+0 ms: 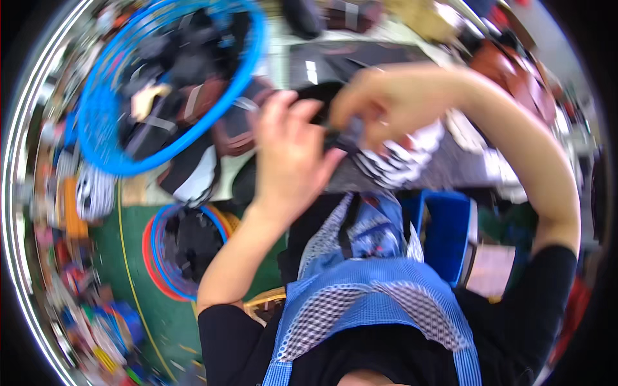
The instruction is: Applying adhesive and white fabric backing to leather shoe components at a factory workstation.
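Pinching a dark piece [349, 136] in my right hand [388, 103], upper centre of frame, my left hand [290, 156] beside it, fingers parted, contact blurred.

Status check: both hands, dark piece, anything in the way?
Left hand open, fingers spread. Right hand at dark piece, grip too blurred to confirm. Striped bundle near right hand; blue basket to left.
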`<state>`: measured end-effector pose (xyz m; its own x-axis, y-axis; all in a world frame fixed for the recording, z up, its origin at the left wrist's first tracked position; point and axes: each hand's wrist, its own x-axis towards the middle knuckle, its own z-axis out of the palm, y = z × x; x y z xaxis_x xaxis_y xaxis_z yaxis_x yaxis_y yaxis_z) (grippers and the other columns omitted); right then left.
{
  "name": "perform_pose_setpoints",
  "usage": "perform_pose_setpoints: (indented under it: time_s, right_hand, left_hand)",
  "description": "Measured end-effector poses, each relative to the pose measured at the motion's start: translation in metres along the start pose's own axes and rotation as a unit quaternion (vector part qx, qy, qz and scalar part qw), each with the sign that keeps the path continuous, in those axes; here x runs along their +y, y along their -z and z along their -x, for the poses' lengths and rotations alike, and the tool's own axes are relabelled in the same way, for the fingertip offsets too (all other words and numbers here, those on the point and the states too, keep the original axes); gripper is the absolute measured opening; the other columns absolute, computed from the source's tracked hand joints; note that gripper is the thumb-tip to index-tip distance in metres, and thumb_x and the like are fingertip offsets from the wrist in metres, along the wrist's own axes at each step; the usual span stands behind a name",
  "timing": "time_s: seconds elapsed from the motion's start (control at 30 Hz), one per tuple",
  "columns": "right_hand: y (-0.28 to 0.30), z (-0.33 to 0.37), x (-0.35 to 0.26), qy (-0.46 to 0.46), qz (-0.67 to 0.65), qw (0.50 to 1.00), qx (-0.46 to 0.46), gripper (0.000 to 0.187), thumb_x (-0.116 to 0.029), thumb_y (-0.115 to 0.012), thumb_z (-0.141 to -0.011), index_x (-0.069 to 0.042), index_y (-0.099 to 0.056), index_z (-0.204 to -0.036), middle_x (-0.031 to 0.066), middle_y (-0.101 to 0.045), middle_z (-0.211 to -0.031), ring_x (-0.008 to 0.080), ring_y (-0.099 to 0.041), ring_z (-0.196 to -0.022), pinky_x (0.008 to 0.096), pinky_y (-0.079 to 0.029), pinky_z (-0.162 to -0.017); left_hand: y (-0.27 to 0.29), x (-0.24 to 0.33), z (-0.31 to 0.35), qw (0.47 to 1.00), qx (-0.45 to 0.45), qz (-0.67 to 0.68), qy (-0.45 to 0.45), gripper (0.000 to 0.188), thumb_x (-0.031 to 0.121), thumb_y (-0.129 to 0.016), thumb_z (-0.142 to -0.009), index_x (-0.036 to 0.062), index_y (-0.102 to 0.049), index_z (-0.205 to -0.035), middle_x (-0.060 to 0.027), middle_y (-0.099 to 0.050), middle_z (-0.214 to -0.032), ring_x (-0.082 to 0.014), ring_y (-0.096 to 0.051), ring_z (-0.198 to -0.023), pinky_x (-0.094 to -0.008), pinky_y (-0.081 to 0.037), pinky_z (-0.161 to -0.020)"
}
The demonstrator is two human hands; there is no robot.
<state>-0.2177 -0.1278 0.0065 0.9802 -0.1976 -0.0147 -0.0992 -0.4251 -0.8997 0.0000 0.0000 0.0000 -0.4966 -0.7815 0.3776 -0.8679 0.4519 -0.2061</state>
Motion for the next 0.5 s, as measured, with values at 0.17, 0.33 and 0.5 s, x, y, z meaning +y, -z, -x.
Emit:
perform_pose_setpoints:
  time_s: [0.17,0.33,0.5]
  right_hand:
    - [0.015,0.036,0.035,0.087,0.469,0.867,0.142,0.041,-0.011,-0.067,-0.077,-0.006,-0.065,-0.118,0.0187,-0.067,-0.095,0.0412,-0.064,-0.083,0.0488,-0.049,-0.071]
    - [0.008,0.064,-0.009,-0.103,0.286,0.953,-0.004,0.029,-0.001,-0.068,-0.077,0.004,-0.059,-0.105,0.0136,-0.065,-0.068,0.0214,-0.059,-0.051,0.0339,-0.045,-0.048]
    - [0.022,0.039,0.001,-0.31,0.056,0.948,-0.035,0.025,0.001,-0.067,-0.078,0.007,-0.059,-0.1,0.0102,-0.066,-0.067,0.0099,-0.06,-0.053,0.0262,-0.046,-0.045]
  left_hand:
    - [-0.113,0.027,-0.031,0.963,0.266,0.018,0.03,0.033,0.023,-0.077,-0.065,-0.0012,-0.071,-0.087,-0.0167,-0.061,-0.119,-0.0389,-0.045,-0.131,-0.0568,-0.037,-0.109]
    - [-0.112,0.103,-0.022,0.951,0.266,0.099,0.121,0.018,0.02,-0.066,-0.074,0.0037,-0.071,-0.076,-0.0151,-0.062,-0.116,-0.0373,-0.043,-0.134,-0.0639,-0.035,-0.108]
    - [-0.125,0.101,-0.021,0.946,0.269,0.099,0.153,0.016,0.02,-0.067,-0.075,0.0044,-0.069,-0.073,-0.0142,-0.062,-0.115,-0.0368,-0.042,-0.135,-0.0641,-0.036,-0.108]
